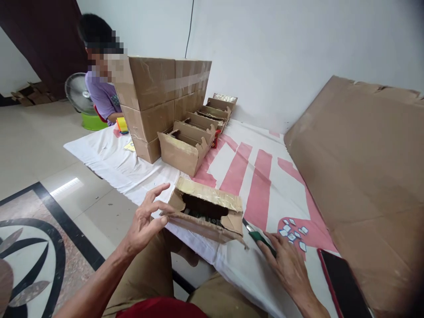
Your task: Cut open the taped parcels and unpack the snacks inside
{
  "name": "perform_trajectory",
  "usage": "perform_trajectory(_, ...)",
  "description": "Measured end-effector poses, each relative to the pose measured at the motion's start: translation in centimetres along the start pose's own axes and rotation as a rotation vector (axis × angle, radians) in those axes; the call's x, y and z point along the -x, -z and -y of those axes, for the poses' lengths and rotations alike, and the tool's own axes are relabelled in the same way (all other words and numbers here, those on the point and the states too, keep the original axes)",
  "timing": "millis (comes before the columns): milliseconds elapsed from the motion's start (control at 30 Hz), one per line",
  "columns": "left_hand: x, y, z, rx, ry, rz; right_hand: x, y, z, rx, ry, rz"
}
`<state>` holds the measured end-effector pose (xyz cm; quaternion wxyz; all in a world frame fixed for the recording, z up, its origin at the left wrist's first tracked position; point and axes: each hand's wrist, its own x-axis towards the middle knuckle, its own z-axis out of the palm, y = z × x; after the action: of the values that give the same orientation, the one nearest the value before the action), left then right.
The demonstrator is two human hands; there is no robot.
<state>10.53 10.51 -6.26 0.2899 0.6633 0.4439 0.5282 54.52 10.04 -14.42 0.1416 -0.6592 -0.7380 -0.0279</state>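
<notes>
In front of me, a small cardboard box (205,225) with its top open and torn flaps stands at the table's near edge. Dark items lie inside it, too shaded to make out. My left hand (145,223) is at the box's left end, fingers spread, with the fingertips at or against its near rim. Right of the box, my right hand (285,260) has its fingers around the handle of a green cutter knife (256,236). That knife lies low over the tablecloth, its blade end pointing at the box's right corner.
Several small white-and-blue pieces (291,232) lie on the tablecloth (228,260), near a phone (344,282). Open cartons (183,154) line up beside stacked closed boxes (155,88). A large cardboard sheet (364,176) leans at right. Behind the stack sits another person (99,95) near a fan (77,92).
</notes>
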Motion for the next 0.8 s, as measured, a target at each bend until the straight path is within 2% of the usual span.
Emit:
perform_trajectory(100,1.9,0.1,0.1,-0.113,-0.008,0.013,-2.0,2.4,1.7,-0.198,0.042,-0.109)
perform_trajectory(200,3.0,-1.4,0.7,-0.244,0.03,-0.037,-4.5,5.0,5.4,-0.323,0.12,-0.159)
perform_trajectory(333,3.5,-3.4,1.7,-0.302,-0.029,-0.114,-8.1,6.6,10.3,-0.351,0.232,0.015)
perform_trajectory(400,3.5,-3.8,2.0,-0.306,-0.046,-0.137,-9.8,6.5,11.7,-0.349,0.237,0.093)
perform_trajectory(467,3.4,-3.9,2.2,-0.309,-0.053,-0.143,-11.0,6.2,12.4,-0.391,0.22,0.113)
perform_trajectory(567,3.6,-3.6,2.3,-0.313,-0.091,-0.154,-11.3,6.4,12.6,-0.53,0.174,0.09)
perform_trajectory(700,4.3,-3.4,2.5,-0.327,-0.167,-0.166,-9.4,7.6,12.6,-0.673,0.116,0.048)
perform_trajectory(800,4.8,-3.4,2.8,-0.326,-0.17,-0.174,-8.0,8.4,12.8,-0.741,0.08,0.034)
